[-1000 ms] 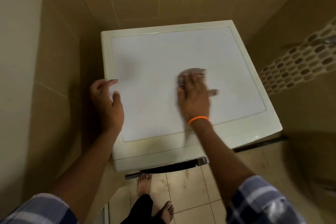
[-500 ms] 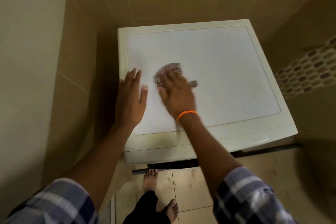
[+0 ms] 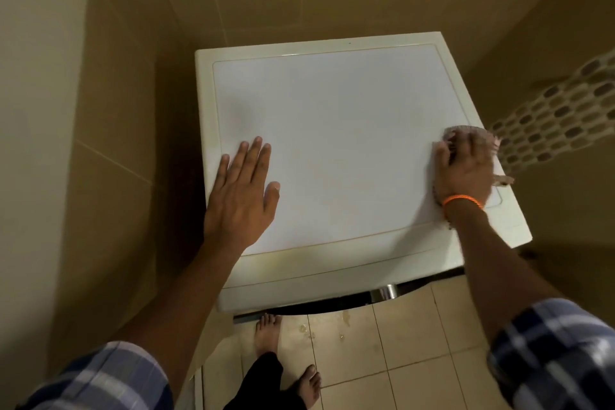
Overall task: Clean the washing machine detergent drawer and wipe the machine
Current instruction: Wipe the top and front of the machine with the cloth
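The white washing machine (image 3: 332, 143) fills the middle of the view, seen from above, its flat top bare. My left hand (image 3: 243, 190) rests flat on the near left part of the top, fingers straight and together. My right hand (image 3: 466, 170), with an orange band at the wrist, presses a small patterned cloth (image 3: 466, 131) against the top at its right edge. The cloth shows beyond my fingertips, and one corner sticks out over the machine's side. The detergent drawer is not in view.
Beige tiled walls (image 3: 100, 143) close in tightly on the left and behind the machine. A mosaic strip (image 3: 549, 123) runs along the right wall. My bare feet (image 3: 268, 333) stand on the tiled floor, which has a few wet spots (image 3: 346, 319) below the machine's front.
My right hand has swept the cloth from the left-centre of the top across to the right edge. My left hand has stayed pressed flat on the near left part of the top.
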`<action>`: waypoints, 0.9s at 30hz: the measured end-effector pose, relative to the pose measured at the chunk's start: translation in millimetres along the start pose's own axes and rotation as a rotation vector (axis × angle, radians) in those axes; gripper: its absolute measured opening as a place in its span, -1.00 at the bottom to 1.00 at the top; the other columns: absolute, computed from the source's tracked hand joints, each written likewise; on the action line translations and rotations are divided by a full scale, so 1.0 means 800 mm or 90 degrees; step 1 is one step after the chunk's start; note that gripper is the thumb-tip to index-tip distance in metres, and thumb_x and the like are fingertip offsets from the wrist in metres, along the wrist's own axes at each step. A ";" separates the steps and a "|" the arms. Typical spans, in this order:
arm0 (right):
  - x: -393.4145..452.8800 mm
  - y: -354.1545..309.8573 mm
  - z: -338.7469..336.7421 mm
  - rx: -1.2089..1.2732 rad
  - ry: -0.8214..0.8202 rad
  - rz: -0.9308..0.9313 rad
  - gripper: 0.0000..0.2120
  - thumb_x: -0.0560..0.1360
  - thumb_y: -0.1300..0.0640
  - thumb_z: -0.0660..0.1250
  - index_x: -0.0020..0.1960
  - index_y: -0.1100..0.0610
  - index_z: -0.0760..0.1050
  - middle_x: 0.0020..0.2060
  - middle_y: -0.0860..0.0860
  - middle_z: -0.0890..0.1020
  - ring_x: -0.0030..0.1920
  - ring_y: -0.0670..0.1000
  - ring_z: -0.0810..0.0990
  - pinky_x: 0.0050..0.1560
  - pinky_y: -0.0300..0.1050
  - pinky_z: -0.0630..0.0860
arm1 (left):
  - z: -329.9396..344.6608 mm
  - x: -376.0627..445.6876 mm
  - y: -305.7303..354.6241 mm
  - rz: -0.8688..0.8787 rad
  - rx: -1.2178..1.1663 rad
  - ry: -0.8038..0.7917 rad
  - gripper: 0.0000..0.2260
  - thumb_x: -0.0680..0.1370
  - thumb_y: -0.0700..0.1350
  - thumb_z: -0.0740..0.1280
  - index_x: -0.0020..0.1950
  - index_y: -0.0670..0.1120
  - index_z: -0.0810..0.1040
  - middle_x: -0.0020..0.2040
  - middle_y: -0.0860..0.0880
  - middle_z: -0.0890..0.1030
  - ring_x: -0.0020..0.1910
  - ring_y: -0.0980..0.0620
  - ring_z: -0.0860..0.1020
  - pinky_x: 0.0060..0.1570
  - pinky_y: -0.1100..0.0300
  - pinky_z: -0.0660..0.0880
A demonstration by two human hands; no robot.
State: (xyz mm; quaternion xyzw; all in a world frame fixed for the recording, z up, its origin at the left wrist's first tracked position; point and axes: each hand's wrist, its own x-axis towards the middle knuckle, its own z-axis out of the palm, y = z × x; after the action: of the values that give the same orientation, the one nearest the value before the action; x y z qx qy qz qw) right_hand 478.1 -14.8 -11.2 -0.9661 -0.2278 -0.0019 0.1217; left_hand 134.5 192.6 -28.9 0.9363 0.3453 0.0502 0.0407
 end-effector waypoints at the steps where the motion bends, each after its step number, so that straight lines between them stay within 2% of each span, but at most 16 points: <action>1: -0.009 -0.030 0.005 0.032 0.000 -0.028 -0.37 0.69 -0.19 0.00 0.57 0.17 0.41 0.55 0.27 0.39 0.57 0.30 0.31 0.61 0.21 0.17 | 0.000 0.000 0.000 -0.001 0.002 -0.003 -0.40 0.76 0.16 -0.07 0.76 -0.06 -0.04 0.76 -0.05 -0.03 0.74 -0.05 -0.07 0.69 -0.16 0.02; 4: -0.039 -0.148 0.020 0.127 -0.039 -0.178 -0.46 0.70 -0.09 0.02 0.53 0.13 0.48 0.52 0.23 0.45 0.52 0.26 0.39 0.59 0.13 0.24 | -0.004 -0.002 0.001 0.005 0.002 -0.004 -0.39 0.76 0.15 -0.08 0.76 -0.07 -0.08 0.77 -0.05 -0.06 0.75 -0.05 -0.09 0.68 -0.16 0.03; 8: -0.079 -0.315 0.071 0.170 -0.121 -0.478 -0.52 0.68 0.00 0.08 0.44 0.17 0.56 0.41 0.19 0.58 0.47 0.22 0.49 0.54 0.10 0.31 | -0.023 -0.001 0.006 -0.023 -0.121 0.083 -0.34 0.71 -0.02 0.08 0.75 -0.13 -0.12 0.77 -0.08 -0.10 0.75 -0.04 -0.09 0.70 -0.16 0.00; 10: -0.108 -0.368 0.067 0.250 -0.247 -0.491 -0.54 0.70 -0.03 0.13 0.51 0.10 0.50 0.51 0.08 0.50 0.54 0.09 0.42 0.61 0.00 0.21 | -0.032 -0.004 0.004 -0.046 -0.204 0.124 -0.27 0.61 -0.14 0.15 0.75 -0.17 -0.05 0.76 -0.10 -0.05 0.75 -0.06 -0.07 0.70 -0.16 -0.02; 12: -0.128 -0.383 0.034 0.308 -0.378 -0.451 -0.55 0.74 -0.02 0.13 0.57 0.11 0.40 0.57 0.08 0.42 0.54 0.08 0.41 0.60 -0.06 0.20 | -0.038 -0.007 0.001 -0.067 -0.254 0.136 -0.19 0.50 -0.18 0.18 0.75 -0.18 -0.01 0.76 -0.12 0.00 0.75 -0.09 -0.06 0.69 -0.19 -0.01; 14: -0.130 -0.379 0.018 0.304 -0.408 -0.466 -0.57 0.75 0.05 0.17 0.58 0.16 0.38 0.56 0.14 0.42 0.52 0.13 0.42 0.53 -0.05 0.26 | -0.040 -0.006 0.001 -0.064 -0.232 0.119 -0.16 0.47 -0.17 0.20 0.75 -0.17 -0.01 0.76 -0.10 -0.01 0.75 -0.10 -0.07 0.68 -0.23 0.04; 16: -0.122 -0.366 0.015 0.257 -0.319 -0.575 -0.57 0.73 -0.02 0.19 0.56 0.06 0.42 0.56 0.09 0.43 0.53 0.11 0.41 0.52 0.02 0.36 | -0.034 -0.003 0.003 -0.035 -0.206 0.098 -0.16 0.50 -0.14 0.25 0.75 -0.14 0.00 0.77 -0.06 -0.01 0.75 -0.07 -0.07 0.67 -0.24 0.06; 18: -0.095 -0.341 0.040 0.210 -0.220 -0.605 -0.56 0.70 -0.07 0.17 0.52 0.02 0.49 0.52 0.06 0.48 0.54 0.11 0.41 0.49 0.12 0.42 | -0.029 -0.001 0.003 -0.033 -0.186 0.084 -0.21 0.57 -0.07 0.25 0.76 -0.10 -0.02 0.77 -0.03 -0.04 0.75 -0.04 -0.08 0.68 -0.22 0.04; 22: -0.015 -0.221 0.040 0.168 -0.104 -0.456 -0.55 0.69 -0.07 0.21 0.50 0.09 0.52 0.49 0.15 0.51 0.52 0.19 0.43 0.57 0.10 0.31 | -0.021 0.002 0.000 -0.021 -0.093 0.023 -0.35 0.72 0.16 0.06 0.76 0.04 -0.08 0.77 0.01 -0.13 0.74 -0.04 -0.14 0.69 -0.21 -0.02; 25: 0.031 -0.100 0.017 0.118 -0.061 -0.282 -0.51 0.68 -0.08 0.18 0.53 0.11 0.48 0.52 0.16 0.47 0.54 0.19 0.39 0.59 0.07 0.27 | -0.012 0.004 0.000 0.002 -0.049 -0.019 -0.41 0.73 0.32 -0.07 0.75 0.17 -0.01 0.77 0.05 -0.09 0.74 -0.02 -0.12 0.67 -0.25 -0.02; 27: 0.050 -0.036 0.007 0.087 -0.041 -0.155 -0.42 0.66 -0.14 0.10 0.53 0.15 0.46 0.53 0.20 0.45 0.56 0.22 0.36 0.61 0.09 0.23 | -0.008 0.004 0.000 -0.003 -0.033 -0.024 -0.41 0.73 0.34 -0.12 0.75 0.19 -0.02 0.76 0.06 -0.05 0.74 -0.01 -0.11 0.66 -0.24 -0.01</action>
State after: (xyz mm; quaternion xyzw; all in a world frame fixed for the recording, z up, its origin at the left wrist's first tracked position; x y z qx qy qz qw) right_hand 501.0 28.9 -7.6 -0.9204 -0.3468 0.0300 0.1783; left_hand 135.8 195.0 -22.6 0.9349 0.3452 0.0413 0.0719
